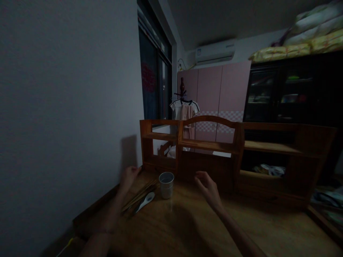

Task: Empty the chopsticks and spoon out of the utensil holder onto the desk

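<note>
On the wooden desk stands a metal cup (166,186), upright. Left of it lie several thin chopsticks (140,194) in a loose bundle, with a white spoon (147,200) beside them, its bowl towards the cup. My left hand (130,175) hovers over the desk's left side near the wall, above the far part of the chopsticks, fingers loosely bent and apart with nothing visible in them. To the right of the cup, my right hand (207,184) hangs in the air, fingers curved, a gap between thumb and fingers, holding nothing.
A wooden shelf unit (209,144) rises along the desk's (241,228) back edge. The white wall (80,107) borders the left side. Some cloth or bags (269,170) lie in the right lower shelf. Behind stand pink cabinets (209,89). The room is dim.
</note>
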`<action>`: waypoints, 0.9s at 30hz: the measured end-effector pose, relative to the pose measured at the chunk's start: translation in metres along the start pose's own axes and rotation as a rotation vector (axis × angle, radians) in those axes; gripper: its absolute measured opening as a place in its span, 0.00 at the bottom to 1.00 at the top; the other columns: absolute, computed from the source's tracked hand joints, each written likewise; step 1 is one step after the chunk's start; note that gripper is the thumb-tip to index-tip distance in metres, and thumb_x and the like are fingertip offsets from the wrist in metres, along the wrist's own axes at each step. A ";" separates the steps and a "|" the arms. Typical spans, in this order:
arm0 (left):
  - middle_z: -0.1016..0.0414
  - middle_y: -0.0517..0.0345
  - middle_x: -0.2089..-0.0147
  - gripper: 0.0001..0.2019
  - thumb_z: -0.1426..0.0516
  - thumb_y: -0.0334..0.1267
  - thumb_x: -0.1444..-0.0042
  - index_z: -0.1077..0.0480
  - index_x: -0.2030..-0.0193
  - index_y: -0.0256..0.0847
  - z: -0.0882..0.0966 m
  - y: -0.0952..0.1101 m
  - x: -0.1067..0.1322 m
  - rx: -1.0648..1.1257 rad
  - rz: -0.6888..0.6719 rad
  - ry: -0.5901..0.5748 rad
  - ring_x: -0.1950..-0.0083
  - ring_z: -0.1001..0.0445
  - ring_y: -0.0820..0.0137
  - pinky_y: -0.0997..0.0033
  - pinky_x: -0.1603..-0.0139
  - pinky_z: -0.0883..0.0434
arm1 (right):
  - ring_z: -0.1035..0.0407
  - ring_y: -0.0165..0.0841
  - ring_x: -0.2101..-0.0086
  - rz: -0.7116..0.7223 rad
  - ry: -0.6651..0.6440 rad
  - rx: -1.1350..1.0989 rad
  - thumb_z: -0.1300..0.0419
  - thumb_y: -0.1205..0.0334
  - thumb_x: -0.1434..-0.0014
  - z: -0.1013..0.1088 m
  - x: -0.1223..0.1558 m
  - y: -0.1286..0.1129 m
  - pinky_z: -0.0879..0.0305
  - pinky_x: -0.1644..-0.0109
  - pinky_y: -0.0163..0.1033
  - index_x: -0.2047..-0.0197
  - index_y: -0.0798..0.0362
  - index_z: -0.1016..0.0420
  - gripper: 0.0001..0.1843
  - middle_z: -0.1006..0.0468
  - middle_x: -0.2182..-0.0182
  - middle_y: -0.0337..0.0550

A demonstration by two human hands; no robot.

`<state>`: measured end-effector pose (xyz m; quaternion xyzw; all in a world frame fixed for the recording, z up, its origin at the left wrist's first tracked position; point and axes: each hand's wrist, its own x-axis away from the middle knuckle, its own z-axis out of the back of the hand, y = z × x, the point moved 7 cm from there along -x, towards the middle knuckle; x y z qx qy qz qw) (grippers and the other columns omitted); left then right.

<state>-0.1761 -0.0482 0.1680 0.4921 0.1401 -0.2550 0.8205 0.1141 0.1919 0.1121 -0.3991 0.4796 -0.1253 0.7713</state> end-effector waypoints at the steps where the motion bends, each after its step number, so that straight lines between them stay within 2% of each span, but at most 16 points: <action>1: 0.23 0.49 0.62 0.12 0.43 0.42 0.39 0.27 0.61 0.32 0.003 0.012 -0.006 0.032 -0.023 0.017 0.59 0.24 0.62 0.65 0.57 0.28 | 0.26 0.39 0.63 -0.009 -0.019 -0.031 0.42 0.52 0.35 0.007 -0.007 -0.013 0.30 0.60 0.39 0.53 0.53 0.28 0.14 0.23 0.63 0.45; 3: 0.22 0.51 0.58 0.14 0.46 0.44 0.37 0.26 0.58 0.35 0.010 0.053 -0.009 0.133 -0.118 0.058 0.55 0.24 0.64 0.69 0.54 0.30 | 0.26 0.38 0.67 -0.010 -0.074 -0.117 0.42 0.52 0.34 0.020 -0.017 -0.045 0.31 0.64 0.37 0.58 0.54 0.27 0.13 0.23 0.66 0.44; 4: 0.22 0.52 0.57 0.14 0.45 0.45 0.38 0.26 0.58 0.36 0.018 0.082 -0.004 0.281 -0.214 0.125 0.55 0.24 0.64 0.70 0.52 0.30 | 0.26 0.37 0.67 0.002 -0.098 -0.147 0.41 0.51 0.34 0.028 -0.020 -0.063 0.31 0.64 0.36 0.61 0.54 0.26 0.14 0.23 0.68 0.44; 5: 0.22 0.53 0.57 0.14 0.45 0.46 0.38 0.26 0.58 0.37 0.020 0.112 0.006 0.414 -0.301 0.110 0.55 0.24 0.65 0.70 0.52 0.30 | 0.26 0.36 0.67 0.016 -0.126 -0.165 0.41 0.52 0.34 0.035 -0.022 -0.083 0.31 0.64 0.35 0.62 0.54 0.26 0.14 0.22 0.68 0.44; 7: 0.22 0.56 0.59 0.12 0.42 0.46 0.40 0.26 0.59 0.40 0.017 0.171 0.033 0.592 -0.404 -0.034 0.57 0.24 0.67 0.71 0.54 0.29 | 0.27 0.34 0.68 0.036 -0.140 -0.199 0.39 0.53 0.34 0.053 -0.020 -0.119 0.32 0.64 0.34 0.63 0.54 0.25 0.12 0.22 0.69 0.42; 9: 0.23 0.57 0.62 0.08 0.40 0.43 0.41 0.26 0.60 0.40 0.006 0.222 0.070 0.762 -0.478 -0.263 0.59 0.24 0.69 0.73 0.56 0.28 | 0.28 0.33 0.69 0.054 -0.140 -0.186 0.36 0.56 0.37 0.073 -0.012 -0.151 0.32 0.66 0.32 0.64 0.53 0.25 0.09 0.23 0.70 0.40; 11: 0.24 0.59 0.64 0.05 0.38 0.38 0.43 0.28 0.62 0.40 -0.006 0.260 0.110 0.890 -0.567 -0.498 0.62 0.25 0.71 0.74 0.58 0.28 | 0.28 0.32 0.69 0.077 -0.094 -0.131 0.34 0.58 0.38 0.095 -0.001 -0.173 0.32 0.66 0.31 0.66 0.52 0.25 0.07 0.24 0.70 0.39; 12: 0.25 0.59 0.65 0.05 0.37 0.37 0.43 0.28 0.64 0.40 -0.012 0.271 0.127 0.926 -0.607 -0.594 0.63 0.25 0.71 0.73 0.60 0.28 | 0.29 0.32 0.69 0.097 -0.071 -0.090 0.34 0.59 0.39 0.105 0.004 -0.181 0.32 0.66 0.31 0.66 0.51 0.25 0.07 0.24 0.70 0.39; 14: 0.26 0.59 0.67 0.06 0.35 0.35 0.46 0.29 0.66 0.40 -0.023 0.282 0.152 0.922 -0.662 -0.685 0.65 0.26 0.71 0.73 0.62 0.28 | 0.29 0.32 0.70 0.137 -0.032 0.001 0.33 0.61 0.40 0.121 0.012 -0.192 0.32 0.67 0.31 0.67 0.51 0.25 0.06 0.24 0.71 0.38; 17: 0.25 0.59 0.68 0.05 0.34 0.33 0.46 0.28 0.68 0.39 -0.035 0.285 0.167 0.857 -0.748 -0.689 0.66 0.26 0.71 0.73 0.65 0.29 | 0.29 0.31 0.72 0.218 -0.038 0.115 0.33 0.65 0.41 0.133 0.018 -0.201 0.31 0.68 0.30 0.68 0.50 0.24 0.05 0.24 0.72 0.37; 20: 0.23 0.57 0.67 0.03 0.37 0.28 0.44 0.25 0.66 0.39 -0.036 0.290 0.171 0.904 -0.920 -0.652 0.66 0.24 0.71 0.74 0.64 0.28 | 0.28 0.29 0.73 0.292 -0.108 0.152 0.34 0.68 0.40 0.133 0.018 -0.207 0.31 0.68 0.28 0.67 0.50 0.24 0.05 0.24 0.73 0.35; 23: 0.22 0.55 0.64 0.06 0.39 0.26 0.42 0.24 0.59 0.40 -0.029 0.292 0.176 0.961 -1.106 -0.644 0.63 0.23 0.70 0.75 0.63 0.26 | 0.27 0.29 0.71 0.368 -0.186 0.139 0.34 0.71 0.39 0.129 0.017 -0.214 0.31 0.67 0.27 0.65 0.50 0.23 0.06 0.23 0.71 0.35; 27: 0.23 0.54 0.63 0.05 0.42 0.31 0.38 0.24 0.58 0.40 -0.028 0.287 0.181 0.954 -1.153 -0.697 0.63 0.23 0.71 0.76 0.62 0.26 | 0.26 0.32 0.67 0.448 -0.334 0.111 0.36 0.73 0.38 0.125 0.018 -0.217 0.28 0.63 0.30 0.60 0.51 0.23 0.07 0.23 0.65 0.40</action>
